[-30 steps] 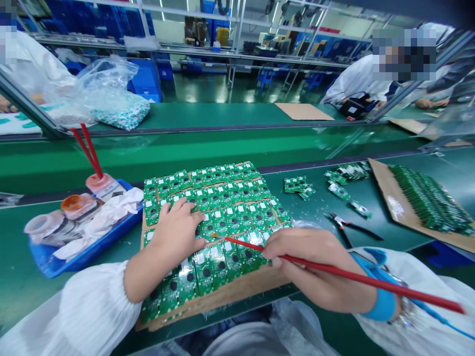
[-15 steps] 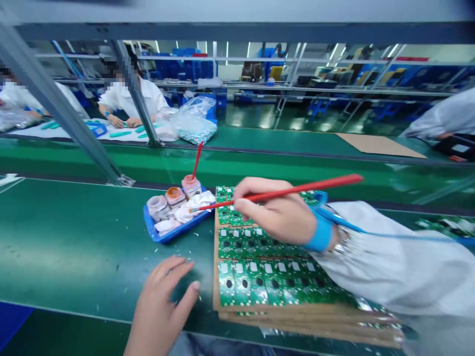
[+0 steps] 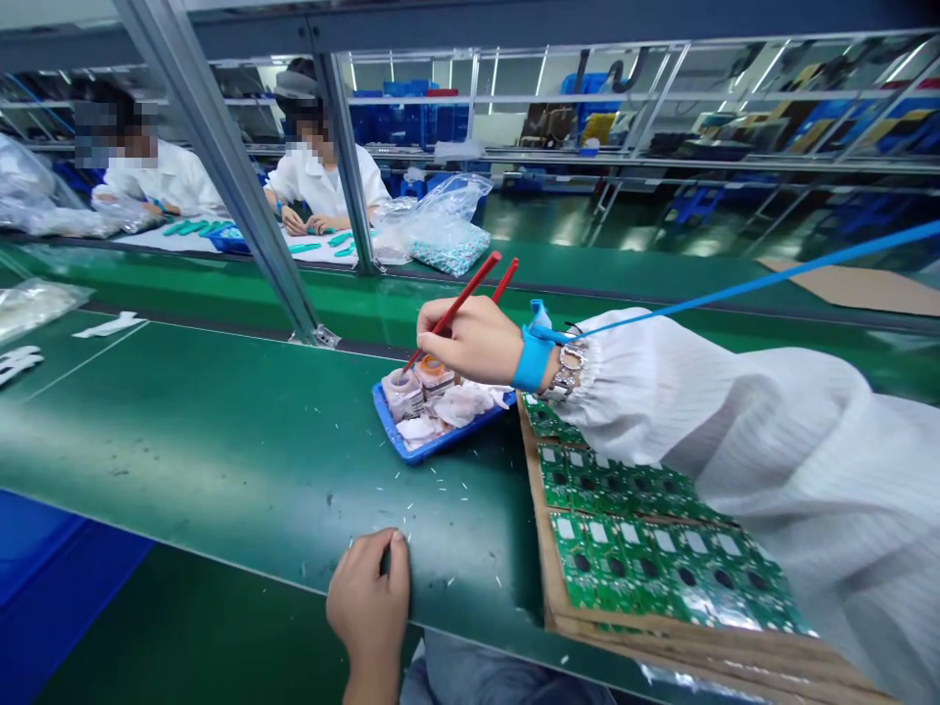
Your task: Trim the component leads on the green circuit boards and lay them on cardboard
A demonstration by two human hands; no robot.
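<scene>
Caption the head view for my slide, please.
Right hand holding a red brush to an open jar in a blue tray, left hand at the bench edge.

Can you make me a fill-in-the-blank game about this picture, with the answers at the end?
1. The right hand holds a brush with a ____ handle.
2. The bottles stand in a tray coloured ____.
3. The circuit boards are mostly ____ in colour.
4. The hand by the near edge of the table is the person's ____ hand.

Missing words: red; blue; green; left
</scene>
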